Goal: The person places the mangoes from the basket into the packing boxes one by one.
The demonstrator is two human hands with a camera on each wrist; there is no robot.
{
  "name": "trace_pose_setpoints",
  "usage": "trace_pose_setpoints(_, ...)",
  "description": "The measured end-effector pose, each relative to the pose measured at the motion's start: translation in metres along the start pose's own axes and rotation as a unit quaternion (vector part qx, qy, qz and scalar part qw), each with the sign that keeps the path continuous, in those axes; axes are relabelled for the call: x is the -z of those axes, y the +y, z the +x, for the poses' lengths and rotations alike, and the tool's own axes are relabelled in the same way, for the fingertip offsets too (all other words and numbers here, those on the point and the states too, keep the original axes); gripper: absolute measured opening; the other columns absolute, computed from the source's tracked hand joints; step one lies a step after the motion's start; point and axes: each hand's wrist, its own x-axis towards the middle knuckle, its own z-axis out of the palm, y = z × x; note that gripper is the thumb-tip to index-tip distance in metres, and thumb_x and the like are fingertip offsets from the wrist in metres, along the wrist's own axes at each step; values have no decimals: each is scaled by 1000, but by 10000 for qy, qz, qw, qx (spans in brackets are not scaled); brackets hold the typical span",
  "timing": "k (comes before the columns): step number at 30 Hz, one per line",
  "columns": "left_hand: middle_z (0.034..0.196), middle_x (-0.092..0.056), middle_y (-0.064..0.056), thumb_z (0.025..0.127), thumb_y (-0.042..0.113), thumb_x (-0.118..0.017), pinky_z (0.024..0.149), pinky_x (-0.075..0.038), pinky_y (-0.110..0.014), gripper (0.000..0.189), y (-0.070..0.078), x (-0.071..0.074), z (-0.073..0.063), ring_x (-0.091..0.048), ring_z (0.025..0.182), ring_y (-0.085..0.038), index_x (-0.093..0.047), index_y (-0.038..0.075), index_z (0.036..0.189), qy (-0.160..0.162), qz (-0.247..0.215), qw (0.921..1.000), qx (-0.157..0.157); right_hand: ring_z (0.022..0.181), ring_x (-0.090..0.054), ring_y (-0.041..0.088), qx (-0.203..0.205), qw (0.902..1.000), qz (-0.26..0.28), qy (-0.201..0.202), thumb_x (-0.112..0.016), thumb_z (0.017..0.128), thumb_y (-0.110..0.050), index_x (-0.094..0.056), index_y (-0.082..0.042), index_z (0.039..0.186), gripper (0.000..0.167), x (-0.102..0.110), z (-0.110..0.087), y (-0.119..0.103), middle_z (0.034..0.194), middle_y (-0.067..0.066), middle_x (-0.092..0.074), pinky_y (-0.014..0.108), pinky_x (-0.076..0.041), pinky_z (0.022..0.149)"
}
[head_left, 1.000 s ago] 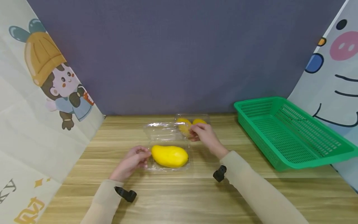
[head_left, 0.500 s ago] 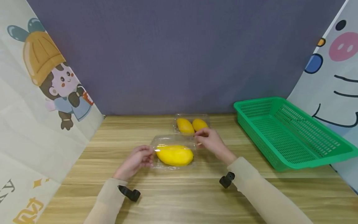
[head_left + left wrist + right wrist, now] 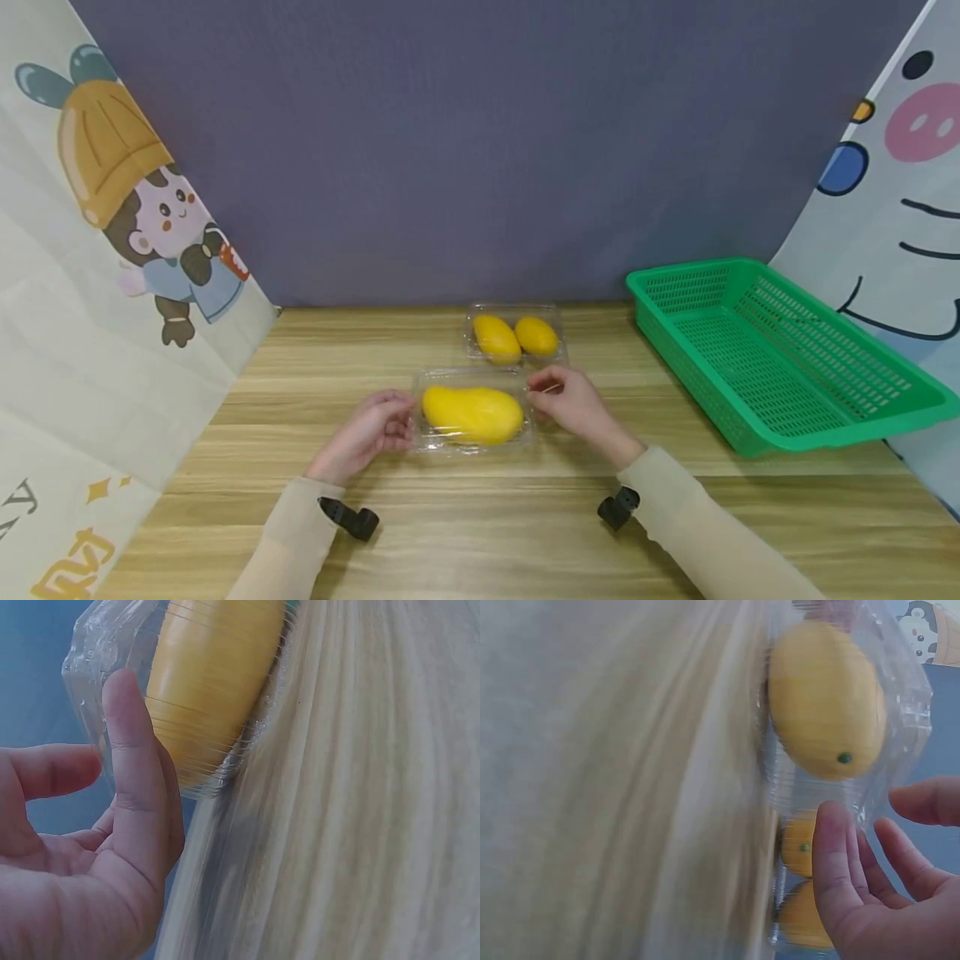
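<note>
A large yellow mango-like fruit (image 3: pixel 472 414) lies inside a clear plastic clamshell box (image 3: pixel 442 451), whose lid is folded down over it. At the box's left end, my left hand (image 3: pixel 371 433) holds the edge between thumb and fingers; the left wrist view shows the thumb (image 3: pixel 64 771) on the plastic's outer side. My right hand (image 3: pixel 573 404) is at the opposite end, thumb and fingertips on either side of the lid's corner. The fruit's green stem spot (image 3: pixel 844 758) shows through the plastic in the right wrist view.
Behind the box stands another clear plastic box (image 3: pixel 516 310) holding two smaller orange-yellow fruits (image 3: pixel 497 339). A green slotted basket (image 3: pixel 705 387) sits at the right on the wood-grain table (image 3: pixel 465 533). A dark backdrop (image 3: pixel 480 150) closes off the rear.
The raised lid has come down over the yellow fruit. My right hand has moved down and slightly right with it, uncovering the fruits behind. The box has shifted a little right.
</note>
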Motion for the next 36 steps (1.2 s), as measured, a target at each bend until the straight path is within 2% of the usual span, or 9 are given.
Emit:
trace_pose_setpoints(5,89,-54,-11,95,17,-50,69,-55,-37,34,0,-2,-1,-58,70,-21,-43,-6,120,-60,91,9999,-60,75,-62,23,-87,9994,329,-27,-66,84,-7,-59,2,111,30,-2,-5,5,97,15,-62,40,-56,68)
trace_pose_setpoints(10,89,-54,-12,96,16,-49,71,-55,-39,32,1,-5,-1,-57,71,-21,-44,-5,119,-121,150,9998,-79,68,-63,23,-435,9946,903,-277,-63,87,-8,-51,5,120,38,3,-14,8,85,15,-62,39,-57,66)
trace_pose_setpoints(15,90,-54,-13,95,17,-49,72,-55,-40,32,1,-9,0,-58,72,-23,-44,-4,119,-86,236,9997,-39,66,-63,23,-663,9871,1331,-599,-60,89,-10,-53,13,113,34,7,-24,12,78,15,-63,40,-57,64)
trace_pose_setpoints(21,91,-54,-15,96,20,-50,72,-55,-41,33,1,-15,2,-58,73,-24,-46,-5,118,-205,378,9991,3,63,-63,23,-879,9830,1334,-903,-59,90,-15,-57,12,99,29,14,-37,15,76,15,-62,39,-57,62)
trace_pose_setpoints(24,90,-54,-15,95,19,-50,71,-56,-41,32,1,-19,3,-58,73,-24,-46,-4,117,-212,405,9990,17,61,-62,22,-1016,9779,1397,-1179,-57,90,-18,-57,11,92,28,18,-44,14,75,16,-62,38,-57,61)
trace_pose_setpoints(30,91,-53,-16,96,18,-49,70,-56,-41,29,0,-27,4,-58,73,-25,-46,-3,116,-177,422,9989,-17,58,-62,20,-1181,9639,1595,-1773,-56,88,-22,-55,14,96,36,27,-53,16,75,15,-62,35,-57,59)
trace_pose_setpoints(36,89,-53,-15,96,18,-49,70,-56,-39,29,0,-33,6,-58,72,-24,-45,-3,116,-264,385,9989,-33,55,-59,17,-1167,9592,1619,-2005,-56,89,-22,-56,12,91,33,28,-58,18,72,13,-62,31,-55,54)
